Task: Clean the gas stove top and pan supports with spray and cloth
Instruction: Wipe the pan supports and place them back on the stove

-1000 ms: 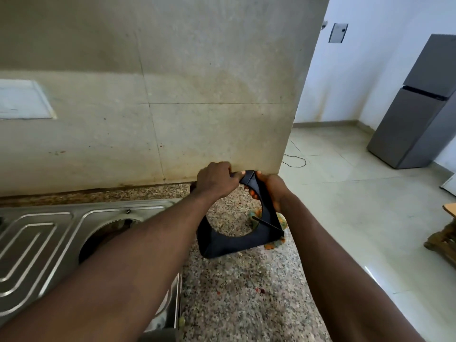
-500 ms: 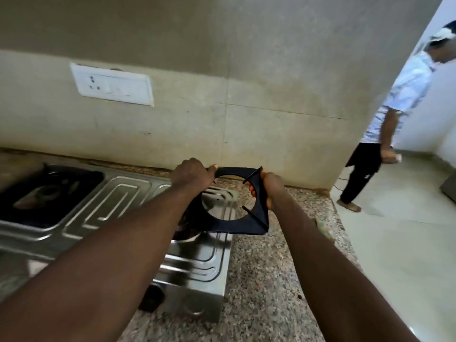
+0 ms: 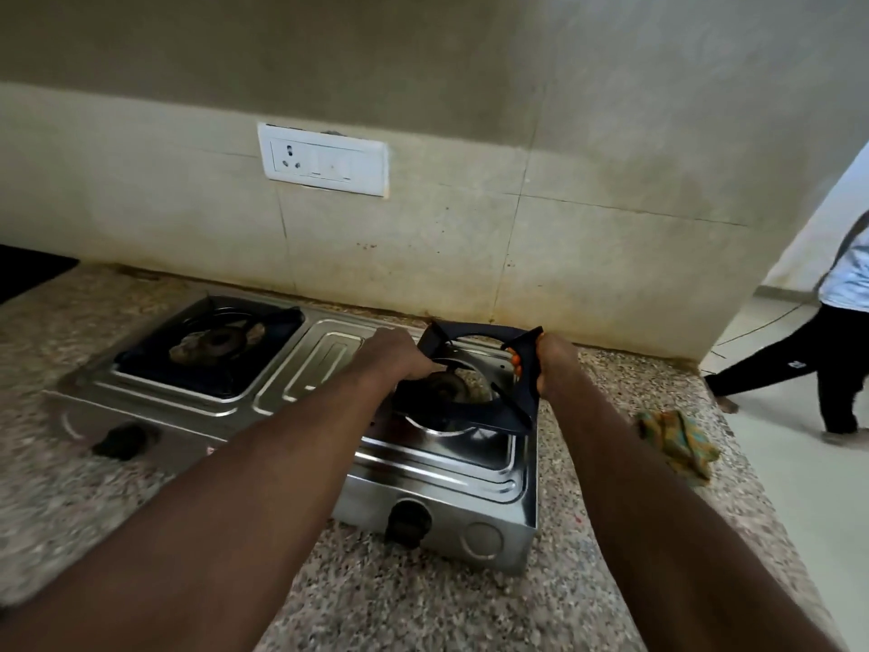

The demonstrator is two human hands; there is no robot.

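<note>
both hands are clamped on the same part. the left hand (image 3: 399,355) grips the left side of the black pan support (image 3: 527,402), fingers curled over its rail. the right hand (image 3: 557,369) grips the right rail, orange-painted nails showing on the inner side. the hands sit apart, one on each side of the frame. the pan support is held over the right burner (image 3: 444,385) of the steel gas stove (image 3: 291,383), tilted, far edge up toward the wall, near edge low over the right recess. can't tell if the near edge touches the stove top. the burner shows through the round opening in the frame. a second pan support (image 3: 263,322) sits flat in the left recess around the left burner (image 3: 216,343). there are two black knobs on the front face, the left knob (image 3: 124,440) and the right knob (image 3: 408,522). the stove stands on a speckled granite table (image 3: 423,595), back edge near the tiled wall (image 3: 470,256). a crumpled green and yellow cloth (image 3: 677,440) lies on the table right of the stove, well apart from it, near the table's right edge. there's a white socket and switch plate (image 3: 324,160) on the wall above the stove. a second person (image 3: 841,322), light top and dark trousers, stands on the floor at the far right, partly cut off by the frame edge.
</note>
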